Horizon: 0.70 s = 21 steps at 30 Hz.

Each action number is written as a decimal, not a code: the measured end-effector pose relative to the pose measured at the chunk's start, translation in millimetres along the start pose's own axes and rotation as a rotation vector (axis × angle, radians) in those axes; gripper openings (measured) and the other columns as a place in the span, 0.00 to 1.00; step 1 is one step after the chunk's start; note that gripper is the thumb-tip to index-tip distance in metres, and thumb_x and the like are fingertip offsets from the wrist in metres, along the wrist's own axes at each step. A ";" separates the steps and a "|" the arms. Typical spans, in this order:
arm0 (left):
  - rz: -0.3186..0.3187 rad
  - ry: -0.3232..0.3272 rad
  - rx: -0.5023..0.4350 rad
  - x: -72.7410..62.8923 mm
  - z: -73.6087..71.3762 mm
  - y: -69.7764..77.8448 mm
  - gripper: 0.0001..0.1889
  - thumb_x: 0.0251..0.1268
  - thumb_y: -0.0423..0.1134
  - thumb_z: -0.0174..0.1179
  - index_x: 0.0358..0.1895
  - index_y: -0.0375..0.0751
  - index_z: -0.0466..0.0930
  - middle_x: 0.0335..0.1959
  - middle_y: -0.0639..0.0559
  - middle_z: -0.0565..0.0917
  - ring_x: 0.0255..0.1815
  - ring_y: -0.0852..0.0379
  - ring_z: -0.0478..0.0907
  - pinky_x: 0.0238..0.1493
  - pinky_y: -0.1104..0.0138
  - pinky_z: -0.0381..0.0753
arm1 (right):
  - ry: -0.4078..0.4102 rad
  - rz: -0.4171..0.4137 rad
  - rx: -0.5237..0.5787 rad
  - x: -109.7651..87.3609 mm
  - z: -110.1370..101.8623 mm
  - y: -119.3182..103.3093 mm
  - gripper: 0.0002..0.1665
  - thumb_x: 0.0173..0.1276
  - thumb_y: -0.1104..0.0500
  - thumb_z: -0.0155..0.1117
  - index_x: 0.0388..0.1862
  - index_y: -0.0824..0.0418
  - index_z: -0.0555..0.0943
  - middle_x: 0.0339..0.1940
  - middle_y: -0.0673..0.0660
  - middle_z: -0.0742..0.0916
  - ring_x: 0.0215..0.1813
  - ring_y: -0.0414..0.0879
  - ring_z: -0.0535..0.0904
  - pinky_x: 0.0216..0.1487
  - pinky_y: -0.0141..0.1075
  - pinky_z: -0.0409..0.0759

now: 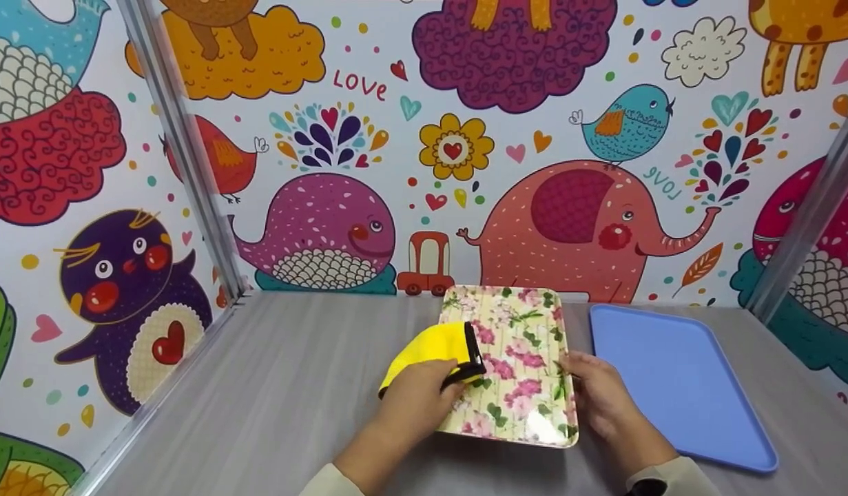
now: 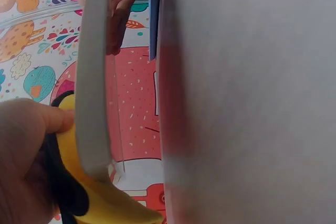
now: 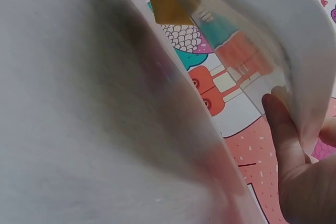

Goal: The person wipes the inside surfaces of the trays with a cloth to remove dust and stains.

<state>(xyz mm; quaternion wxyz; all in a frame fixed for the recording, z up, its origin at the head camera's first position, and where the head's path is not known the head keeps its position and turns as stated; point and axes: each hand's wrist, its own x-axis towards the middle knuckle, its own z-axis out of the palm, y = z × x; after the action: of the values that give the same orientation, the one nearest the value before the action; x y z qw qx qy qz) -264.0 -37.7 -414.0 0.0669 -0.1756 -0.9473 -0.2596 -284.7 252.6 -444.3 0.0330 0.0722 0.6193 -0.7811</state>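
A cream tray with pink flowers and green leaves (image 1: 527, 337) is held up above the table, tilted toward the head camera. My right hand (image 1: 603, 393) grips its right edge; in the right wrist view the fingers (image 3: 286, 129) lie against the tray's pale underside (image 3: 310, 40). My left hand (image 1: 420, 396) holds a yellow cloth with black edging (image 1: 427, 348) against the left part of the tray's face. The left wrist view shows the thumb over the cloth (image 2: 115, 203), close to the tray's edge (image 2: 92, 87).
To the right, a plain blue tray (image 1: 678, 393) lies on the grey table (image 1: 258, 386). Panels printed with cartoon animals (image 1: 327, 227) stand behind the table and at both sides, joined by metal corner posts (image 1: 189, 151).
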 end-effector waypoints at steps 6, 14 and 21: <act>0.045 0.012 0.117 -1.4 4.1 3.4 0.22 0.72 0.47 0.67 0.64 0.41 0.84 0.57 0.50 0.89 0.59 0.52 0.85 0.67 0.55 0.81 | 0.040 -0.003 0.004 -0.9 3.0 2.0 0.09 0.79 0.61 0.56 0.47 0.57 0.85 0.31 0.50 0.90 0.32 0.41 0.87 0.35 0.35 0.87; 0.069 0.030 0.139 -3.8 4.5 6.5 0.22 0.71 0.46 0.67 0.64 0.41 0.84 0.57 0.50 0.89 0.59 0.51 0.86 0.66 0.55 0.82 | 0.084 0.005 0.019 -2.2 6.9 1.8 0.12 0.81 0.60 0.55 0.57 0.62 0.80 0.32 0.50 0.90 0.33 0.42 0.87 0.36 0.36 0.87; 0.061 0.031 0.126 -3.8 5.6 9.1 0.22 0.72 0.46 0.66 0.63 0.40 0.84 0.56 0.49 0.90 0.58 0.50 0.86 0.65 0.54 0.82 | 0.102 0.000 0.053 -2.4 8.7 3.0 0.09 0.80 0.61 0.55 0.51 0.60 0.81 0.31 0.51 0.90 0.32 0.42 0.87 0.35 0.36 0.87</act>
<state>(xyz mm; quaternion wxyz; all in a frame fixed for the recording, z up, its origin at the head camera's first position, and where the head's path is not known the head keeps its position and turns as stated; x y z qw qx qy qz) -257.3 -28.7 -415.3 0.1004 -0.1958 -0.9548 -0.1998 -282.6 243.4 -444.9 -0.0006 0.1129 0.5993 -0.7925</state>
